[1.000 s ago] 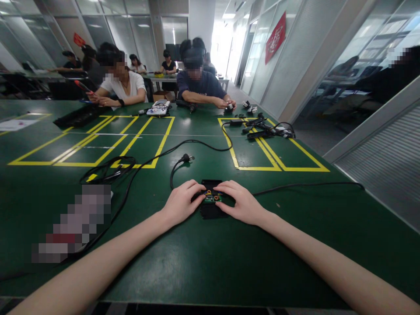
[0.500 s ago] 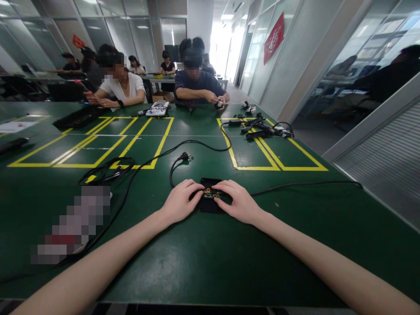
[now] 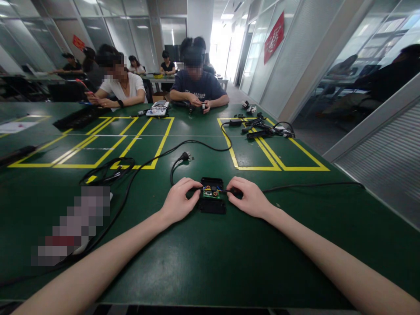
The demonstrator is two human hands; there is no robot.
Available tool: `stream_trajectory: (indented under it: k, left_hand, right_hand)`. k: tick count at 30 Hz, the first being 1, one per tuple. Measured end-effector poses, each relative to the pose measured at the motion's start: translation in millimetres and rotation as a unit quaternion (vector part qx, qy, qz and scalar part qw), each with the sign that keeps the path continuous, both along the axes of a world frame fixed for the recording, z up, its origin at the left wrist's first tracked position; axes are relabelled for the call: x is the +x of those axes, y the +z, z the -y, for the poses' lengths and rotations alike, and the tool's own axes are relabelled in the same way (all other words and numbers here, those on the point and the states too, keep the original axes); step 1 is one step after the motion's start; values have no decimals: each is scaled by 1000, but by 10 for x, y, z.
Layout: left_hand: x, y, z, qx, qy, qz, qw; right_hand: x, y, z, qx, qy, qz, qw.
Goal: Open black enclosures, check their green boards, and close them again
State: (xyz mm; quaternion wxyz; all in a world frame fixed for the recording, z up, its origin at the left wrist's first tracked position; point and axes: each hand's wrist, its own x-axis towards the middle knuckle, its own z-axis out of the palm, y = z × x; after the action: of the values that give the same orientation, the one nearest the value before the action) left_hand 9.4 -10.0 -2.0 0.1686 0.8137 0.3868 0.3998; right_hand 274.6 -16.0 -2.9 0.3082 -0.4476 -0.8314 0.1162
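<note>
A small green circuit board (image 3: 208,195) with copper-coloured coils and coloured wires lies between my hands. Behind it sits one black case half (image 3: 207,180), and in front of it the other black case half (image 3: 212,207). My left hand (image 3: 181,200) is closed in a pinch on a black cable at the board's left end; a black plug (image 3: 185,156) stands out beyond that hand. At the right end, my right hand (image 3: 248,197) pinches the other black cable (image 3: 305,185), which runs off to the right across the table.
A long black cord (image 3: 193,141) crosses the green table (image 3: 210,271), with a coil of cable (image 3: 113,170) at left. A pixelated object (image 3: 75,227) lies near my left forearm. Black adapters and cables (image 3: 259,131) lie far right. Two people (image 3: 198,85) sit opposite.
My right hand has moved right, off the board and onto the cable, uncovering more of the board. The co-worker opposite has shifted a small object leftward. A dark object has slid in at far left.
</note>
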Motion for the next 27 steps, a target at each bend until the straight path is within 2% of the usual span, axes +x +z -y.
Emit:
stream_trajectory:
  k: [6,9,13,21,27]
  left_hand:
    - [0,53,57,15,-2,25,1000]
    - [-11,64,77,17,-33,15,999]
    - [-15,65,80,3,-59,-1,998]
    - [-2,74,73,-37,-51,-22,998]
    - [-12,73,86,-36,-60,-43,997]
  right_hand:
    - [26,20,56,-4,49,-32,998]
    - [36,37,96,17,84,-31,996]
    - [44,32,109,2,113,-23,993]
    - [38,41,102,-34,118,-14,992]
    - [44,48,115,-24,125,-3,992]
